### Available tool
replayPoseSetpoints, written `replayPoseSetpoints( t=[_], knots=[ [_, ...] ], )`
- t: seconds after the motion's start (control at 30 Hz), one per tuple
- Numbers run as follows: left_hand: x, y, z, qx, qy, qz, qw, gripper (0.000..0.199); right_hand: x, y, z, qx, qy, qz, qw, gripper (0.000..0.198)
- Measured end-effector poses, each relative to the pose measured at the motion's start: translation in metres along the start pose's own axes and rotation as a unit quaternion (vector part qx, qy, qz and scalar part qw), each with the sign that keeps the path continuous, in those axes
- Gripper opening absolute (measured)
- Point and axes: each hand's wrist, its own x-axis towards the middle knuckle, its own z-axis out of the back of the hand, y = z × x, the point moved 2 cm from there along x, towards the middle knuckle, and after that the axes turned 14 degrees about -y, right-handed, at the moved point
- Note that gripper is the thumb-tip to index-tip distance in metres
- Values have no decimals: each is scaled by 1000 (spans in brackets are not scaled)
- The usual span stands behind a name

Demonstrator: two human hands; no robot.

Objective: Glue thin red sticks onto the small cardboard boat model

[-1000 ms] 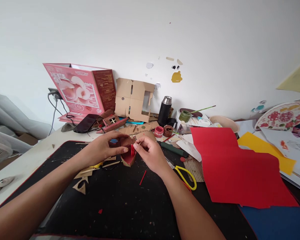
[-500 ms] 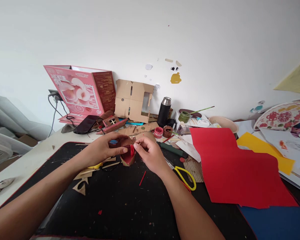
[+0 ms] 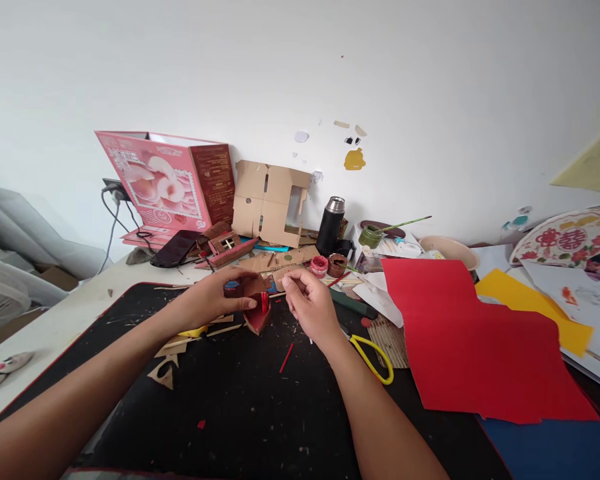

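My left hand (image 3: 213, 298) is closed around the left side of a small cardboard boat (image 3: 257, 319) with a red-painted inside, thumb over its rim. Thin red strips (image 3: 265, 302) stand upright inside the boat. My right hand (image 3: 311, 308) is just right of the boat, thumb and forefinger pinched on a thin pale stick (image 3: 277, 295) whose end points at the red strips. A loose red strip (image 3: 287, 358) lies on the black mat below. Cardboard offcuts (image 3: 167, 373) and a yellow-handled tool lie beside my left forearm.
Yellow-handled scissors (image 3: 375, 357) and red foam sheet (image 3: 480, 340) lie to the right. Behind stand paint jars (image 3: 319, 267), a black thermos (image 3: 331, 223), another model boat (image 3: 227, 250), a phone (image 3: 175, 248) and a pink box (image 3: 165, 180).
My right hand has drawn back slightly to the right, away from the red strips, and the thin stick now shows. My left hand stays on the boat. The view has shifted slightly.
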Motion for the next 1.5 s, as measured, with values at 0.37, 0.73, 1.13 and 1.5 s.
replayPoseSetpoints(
  t=[0.37, 0.73, 1.13, 1.5],
  knots=[
    [14, 26, -13, 28, 10, -2, 1000, 79, 4, 2, 5, 17, -43, 2, 999, 45],
    [26, 22, -24, 72, 5, -41, 997, 73, 9, 5, 10, 85, -93, -15, 992, 49],
    [40, 23, -30, 98, 25, -57, 993, 75, 10, 8, 13, 114, -102, -23, 988, 56],
    [40, 18, -27, 120, 53, -61, 989, 79, 11, 8, 12, 137, -109, -28, 984, 56]
  ],
)
